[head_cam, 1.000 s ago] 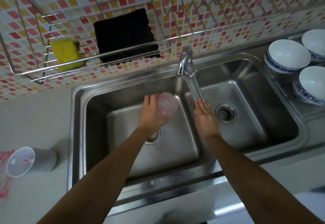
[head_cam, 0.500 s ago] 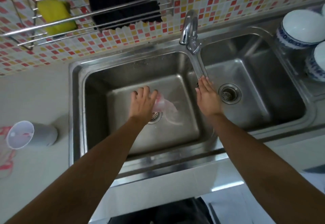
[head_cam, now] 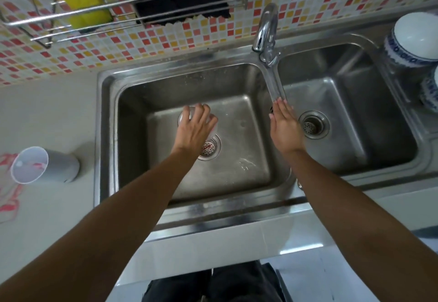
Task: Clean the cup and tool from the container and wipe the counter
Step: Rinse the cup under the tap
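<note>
- My left hand point(head_cam: 193, 128) is curling its fingers round the cup point(head_cam: 183, 118), holding it over the left basin point(head_cam: 237, 159); a wet wall could be slipping free and dropping.
- My right hand point(head_cam: 283, 126), fingers straight, is touching the faucet spout point(head_cam: 276, 86); a careless push could be sending spray onto the counter point(head_cam: 47, 112).

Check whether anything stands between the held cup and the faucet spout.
Nothing visible does. The left hand grips the clear cup in the left basin; only bare basin separates it from the spout, whose end the right hand touches.
</note>
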`<state>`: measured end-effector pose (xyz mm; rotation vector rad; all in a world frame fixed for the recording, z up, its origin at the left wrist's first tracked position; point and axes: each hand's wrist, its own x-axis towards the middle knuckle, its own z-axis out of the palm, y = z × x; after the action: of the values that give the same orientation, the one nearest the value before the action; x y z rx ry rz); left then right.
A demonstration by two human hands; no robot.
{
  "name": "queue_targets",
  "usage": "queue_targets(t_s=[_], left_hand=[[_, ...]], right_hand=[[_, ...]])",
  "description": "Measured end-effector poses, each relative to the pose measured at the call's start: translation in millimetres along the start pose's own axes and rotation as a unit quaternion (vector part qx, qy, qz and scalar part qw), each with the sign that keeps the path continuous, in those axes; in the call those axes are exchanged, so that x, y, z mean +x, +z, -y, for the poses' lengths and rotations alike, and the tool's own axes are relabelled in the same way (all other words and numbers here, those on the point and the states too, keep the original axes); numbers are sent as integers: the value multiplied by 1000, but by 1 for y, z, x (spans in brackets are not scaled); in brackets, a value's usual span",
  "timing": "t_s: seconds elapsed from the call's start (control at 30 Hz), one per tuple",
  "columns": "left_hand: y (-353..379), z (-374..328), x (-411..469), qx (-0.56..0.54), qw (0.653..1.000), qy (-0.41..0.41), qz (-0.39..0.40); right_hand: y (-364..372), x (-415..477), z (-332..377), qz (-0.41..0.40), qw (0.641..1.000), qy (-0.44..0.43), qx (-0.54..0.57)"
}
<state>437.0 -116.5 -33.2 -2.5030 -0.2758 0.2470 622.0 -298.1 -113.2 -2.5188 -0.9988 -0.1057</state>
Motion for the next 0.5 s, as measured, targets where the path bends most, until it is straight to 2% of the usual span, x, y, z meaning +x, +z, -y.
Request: queue_targets(t_s=[0.13, 0.33, 0.43, 0.5], left_hand=[[-1, 5, -17, -37, 998, -46, 15], [-11, 25, -53, -204, 964, -151, 75], [-6, 34, -72, -257, 936, -232, 70], [-2, 39, -83, -286, 915, -279, 56]], right_hand=[[-1, -2, 1, 13, 1000, -7, -6], [-16, -15, 13, -8, 999, -50, -7], [-25, -39, 54, -6, 995, -55, 80], [-36, -43, 99, -38, 984, -74, 159]])
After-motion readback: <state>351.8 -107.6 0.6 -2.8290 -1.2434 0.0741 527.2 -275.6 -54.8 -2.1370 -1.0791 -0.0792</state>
